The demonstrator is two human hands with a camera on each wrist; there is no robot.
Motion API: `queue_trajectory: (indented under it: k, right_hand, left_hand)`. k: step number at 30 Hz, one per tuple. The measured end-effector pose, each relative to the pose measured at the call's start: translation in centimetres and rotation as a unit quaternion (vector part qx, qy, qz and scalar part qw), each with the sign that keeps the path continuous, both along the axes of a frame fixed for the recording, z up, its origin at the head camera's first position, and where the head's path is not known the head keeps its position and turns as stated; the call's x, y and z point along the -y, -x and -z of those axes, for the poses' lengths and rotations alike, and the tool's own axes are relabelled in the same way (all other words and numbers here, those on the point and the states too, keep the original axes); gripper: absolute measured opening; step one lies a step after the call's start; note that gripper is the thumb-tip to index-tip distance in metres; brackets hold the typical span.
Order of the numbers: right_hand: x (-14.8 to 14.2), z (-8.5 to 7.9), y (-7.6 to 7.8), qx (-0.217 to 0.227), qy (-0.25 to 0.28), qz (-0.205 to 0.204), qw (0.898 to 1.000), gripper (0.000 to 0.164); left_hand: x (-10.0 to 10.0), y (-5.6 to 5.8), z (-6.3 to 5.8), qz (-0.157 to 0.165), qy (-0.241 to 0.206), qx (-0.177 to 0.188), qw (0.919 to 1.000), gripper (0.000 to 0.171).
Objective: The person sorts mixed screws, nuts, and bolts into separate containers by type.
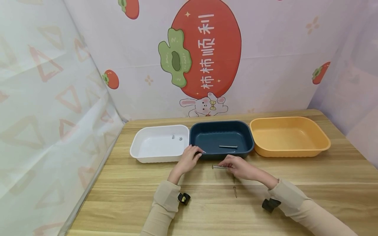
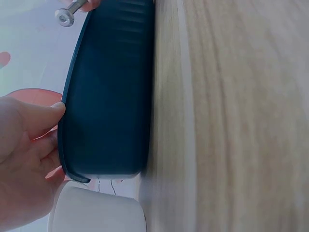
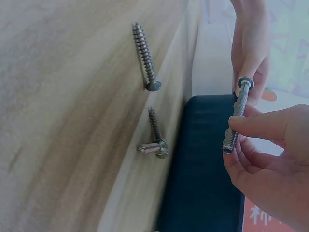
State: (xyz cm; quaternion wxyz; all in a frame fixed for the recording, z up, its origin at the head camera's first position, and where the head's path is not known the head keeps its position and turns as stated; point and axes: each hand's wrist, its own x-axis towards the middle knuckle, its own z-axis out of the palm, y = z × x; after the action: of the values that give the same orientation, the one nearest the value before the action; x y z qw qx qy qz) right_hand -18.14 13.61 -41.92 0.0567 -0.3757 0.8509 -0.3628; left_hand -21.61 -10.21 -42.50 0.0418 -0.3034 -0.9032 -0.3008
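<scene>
In the head view my left hand (image 1: 188,160) is at the front left corner of a dark teal bin (image 1: 222,124), gripping its rim. The left wrist view shows the thumb on the outer edge and the curled fingers behind it. My right hand (image 1: 241,167) pinches a long metal bolt (image 1: 218,167) in front of the same bin. Its round head points left, and the threaded end shows past the thumb in the right wrist view. Below that hand lie a pointed screw (image 3: 144,53) and a second screw (image 3: 154,124) with a small metal piece (image 3: 148,148) by its head.
Inside the teal bin lie a long bolt (image 1: 228,147) and a thinner screw (image 1: 231,152). A white bin (image 1: 138,156) on the left holds two small metal pieces (image 1: 180,138). A yellow bin (image 1: 290,153) stands on the right. All rest on a wooden table (image 1: 124,196) before a printed curtain.
</scene>
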Motion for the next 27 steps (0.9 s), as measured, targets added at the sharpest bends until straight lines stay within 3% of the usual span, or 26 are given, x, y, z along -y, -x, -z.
queue_trajectory:
  k: [27]
  right_hand:
    - [-1.1, -2.3, 1.8, -0.025, -0.007, 0.035, 0.999, 0.027]
  left_hand:
    - [0.0, 0.1, 0.2, -0.005, 0.01, -0.003, 0.9999, 0.013]
